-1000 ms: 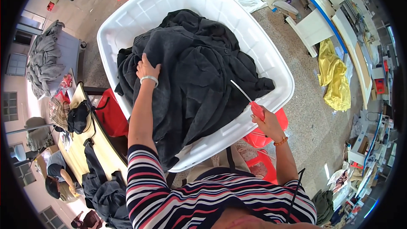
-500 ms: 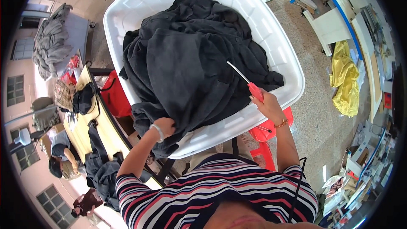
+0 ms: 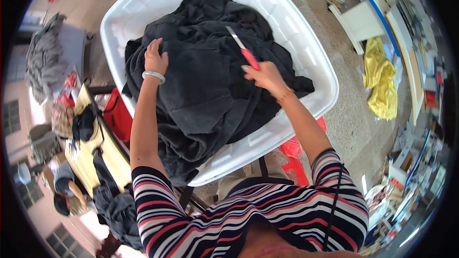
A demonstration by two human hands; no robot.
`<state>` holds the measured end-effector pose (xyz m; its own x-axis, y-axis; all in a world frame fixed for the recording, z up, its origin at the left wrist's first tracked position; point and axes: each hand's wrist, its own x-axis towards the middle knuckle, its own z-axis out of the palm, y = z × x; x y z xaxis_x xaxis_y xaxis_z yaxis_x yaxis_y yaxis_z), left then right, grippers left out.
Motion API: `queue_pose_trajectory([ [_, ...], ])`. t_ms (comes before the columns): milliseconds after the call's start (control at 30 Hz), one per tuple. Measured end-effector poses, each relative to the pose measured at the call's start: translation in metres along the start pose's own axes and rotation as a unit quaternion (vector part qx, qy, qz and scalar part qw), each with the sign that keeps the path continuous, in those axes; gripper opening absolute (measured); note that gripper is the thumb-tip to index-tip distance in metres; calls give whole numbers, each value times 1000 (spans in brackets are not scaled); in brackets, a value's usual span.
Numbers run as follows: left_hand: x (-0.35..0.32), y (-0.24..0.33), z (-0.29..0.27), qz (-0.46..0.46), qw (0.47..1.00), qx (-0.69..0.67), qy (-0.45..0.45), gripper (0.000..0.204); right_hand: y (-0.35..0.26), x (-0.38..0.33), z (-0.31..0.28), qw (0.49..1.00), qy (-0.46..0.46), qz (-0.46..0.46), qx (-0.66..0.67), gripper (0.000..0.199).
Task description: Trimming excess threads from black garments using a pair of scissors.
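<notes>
A pile of black garments (image 3: 196,81) fills the middle of a big white plastic tub (image 3: 325,71). Over the left part of the pile, my left hand (image 3: 156,59) lies against the black cloth with fingers and thumb apart. A pale bangle circles that wrist. My right hand (image 3: 267,77) is closed round the red handle of a slim tool (image 3: 249,59), whose metal shaft points up and left above the cloth. Whether the tool is a blade or a plain shaft is too blurred to tell.
A red stool (image 3: 295,150) stands under the tub's near right side. To the left, a pale table (image 3: 83,155) bears black clothing (image 3: 117,212) and bags, with a person (image 3: 69,188) beside it. A yellow cloth (image 3: 380,79) and stacked boards lie on the right.
My left hand has let go of the cloth near the tub's front edge and moved up the pile. My right hand has carried the red-handled tool up and left.
</notes>
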<state>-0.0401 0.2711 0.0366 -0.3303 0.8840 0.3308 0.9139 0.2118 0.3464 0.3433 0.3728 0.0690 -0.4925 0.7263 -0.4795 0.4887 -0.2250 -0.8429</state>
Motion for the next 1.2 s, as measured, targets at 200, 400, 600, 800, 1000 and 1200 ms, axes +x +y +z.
queue_pose_trajectory([
  [200, 12, -7, 72, -108, 957, -205, -176, 63, 17, 101, 55, 998, 62, 7, 0, 53],
  [400, -60, 103, -9, -93, 912, -301, -264, 46, 13, 88, 71, 992, -69, 21, 106, 34],
  [600, -130, 135, -33, 18, 924, -352, -149, 41, -8, 10, 49, 981, -144, 33, 123, 23],
  [800, -165, 140, -77, -32, 877, -390, -279, 56, -38, -49, 24, 989, -104, -101, -18, 17],
  [1000, -174, 135, -113, 14, 893, -326, -310, 38, -87, -101, -29, 973, 39, -227, -9, 16],
  [1200, -116, 97, -208, -84, 966, 18, -242, 34, -184, -139, -73, 923, 160, -345, 56, 7],
])
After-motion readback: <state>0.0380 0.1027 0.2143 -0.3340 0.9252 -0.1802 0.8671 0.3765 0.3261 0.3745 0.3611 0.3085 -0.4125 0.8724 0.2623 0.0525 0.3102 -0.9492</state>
